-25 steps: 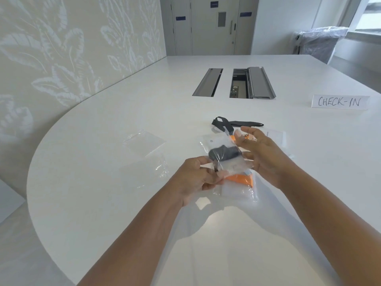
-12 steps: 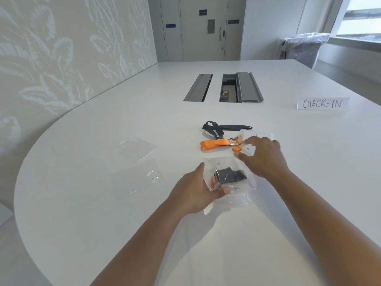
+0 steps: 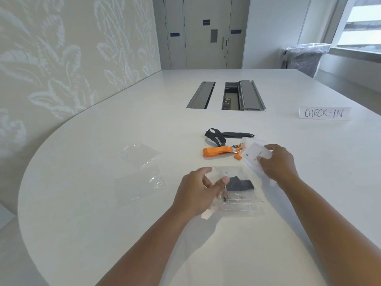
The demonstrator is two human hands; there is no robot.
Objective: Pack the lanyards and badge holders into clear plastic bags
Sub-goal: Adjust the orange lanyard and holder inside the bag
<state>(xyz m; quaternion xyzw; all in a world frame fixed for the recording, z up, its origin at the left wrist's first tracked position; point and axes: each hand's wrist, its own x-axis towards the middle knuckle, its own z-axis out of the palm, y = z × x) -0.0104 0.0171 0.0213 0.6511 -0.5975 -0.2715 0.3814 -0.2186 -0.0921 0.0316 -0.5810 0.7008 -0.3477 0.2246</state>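
Observation:
A packed clear bag (image 3: 243, 201) lies flat on the white table (image 3: 103, 223), with a folded black lanyard (image 3: 241, 184) and a badge holder inside it. My left hand (image 3: 195, 193) rests at the bag's left edge, fingers apart, thumb on the plastic. My right hand (image 3: 278, 166) pinches a frosted badge holder (image 3: 254, 152), lifted slightly at the bag's far right. An orange lanyard (image 3: 216, 151) with a metal clip lies just beyond the bag. A loose black lanyard (image 3: 222, 135) lies behind it.
Two empty clear bags (image 3: 140, 153) (image 3: 142, 184) lie to the left. A CHECK-IN sign (image 3: 324, 113) stands at the far right. Two cable hatches (image 3: 201, 95) (image 3: 243, 96) sit mid-table, one open. A patterned wall runs along the left. A lined bin (image 3: 303, 58) stands beyond.
The packed bag came down from between both hands onto the table. My left hand loosened on it. My right hand reached away and took hold of the frosted badge holder.

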